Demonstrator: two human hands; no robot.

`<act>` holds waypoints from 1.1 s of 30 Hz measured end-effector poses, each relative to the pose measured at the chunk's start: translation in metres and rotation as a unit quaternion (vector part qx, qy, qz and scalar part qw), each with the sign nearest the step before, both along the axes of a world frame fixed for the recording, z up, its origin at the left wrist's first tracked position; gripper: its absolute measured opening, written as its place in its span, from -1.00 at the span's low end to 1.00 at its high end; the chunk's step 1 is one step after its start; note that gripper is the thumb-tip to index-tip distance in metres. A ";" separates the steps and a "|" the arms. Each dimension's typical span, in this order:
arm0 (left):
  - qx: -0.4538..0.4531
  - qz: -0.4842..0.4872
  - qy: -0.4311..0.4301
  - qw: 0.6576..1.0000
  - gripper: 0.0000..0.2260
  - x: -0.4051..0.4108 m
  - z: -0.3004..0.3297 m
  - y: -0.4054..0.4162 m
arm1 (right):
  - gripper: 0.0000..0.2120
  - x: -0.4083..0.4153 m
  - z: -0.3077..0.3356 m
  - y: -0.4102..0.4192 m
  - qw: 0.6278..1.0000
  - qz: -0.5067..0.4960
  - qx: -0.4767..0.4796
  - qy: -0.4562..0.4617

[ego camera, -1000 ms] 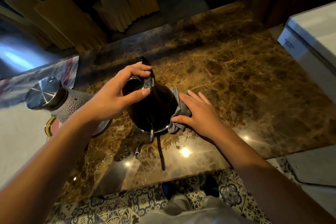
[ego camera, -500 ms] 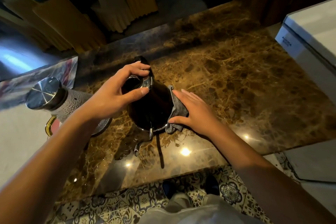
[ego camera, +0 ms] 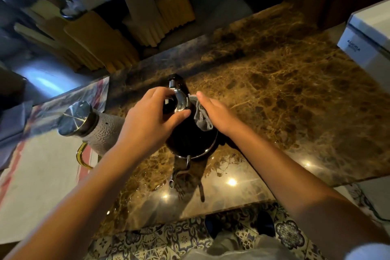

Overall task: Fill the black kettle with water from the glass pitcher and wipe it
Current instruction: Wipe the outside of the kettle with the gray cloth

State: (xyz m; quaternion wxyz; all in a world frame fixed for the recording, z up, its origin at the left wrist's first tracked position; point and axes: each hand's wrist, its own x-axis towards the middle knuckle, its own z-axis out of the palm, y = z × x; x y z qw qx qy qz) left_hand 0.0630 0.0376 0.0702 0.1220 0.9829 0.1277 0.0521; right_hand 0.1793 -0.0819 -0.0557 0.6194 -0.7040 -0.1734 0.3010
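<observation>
Two hands (ego camera: 147,120) (ego camera: 217,114) (one kettle (ego camera: 190,139), one cloth (ego camera: 201,117))

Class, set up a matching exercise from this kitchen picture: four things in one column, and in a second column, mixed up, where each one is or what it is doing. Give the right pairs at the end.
Things
1. black kettle
2. grey cloth
3. glass pitcher
4. left hand

Places or states
A. stands to the left of the kettle, with a shiny metal lid
B. grips the kettle's top
C. stands on the brown marble counter, spout towards the person
D. pressed against the kettle's side by the right hand

Pairs: 1-C, 2-D, 3-A, 4-B
</observation>
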 end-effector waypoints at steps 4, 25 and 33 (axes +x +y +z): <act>-0.032 -0.053 0.009 0.998 -0.44 -0.001 0.000 0.012 | -0.43 -0.016 -0.015 -0.012 0.997 0.017 0.019 -0.068; -0.268 -0.125 0.104 0.950 -0.48 0.000 -0.002 0.029 | -0.30 -0.052 -0.045 -0.014 0.963 -0.115 -0.007 -0.243; -0.264 -0.133 0.095 0.951 -0.50 0.001 -0.003 0.028 | -0.49 -0.072 -0.021 0.005 0.947 -0.217 0.063 -0.228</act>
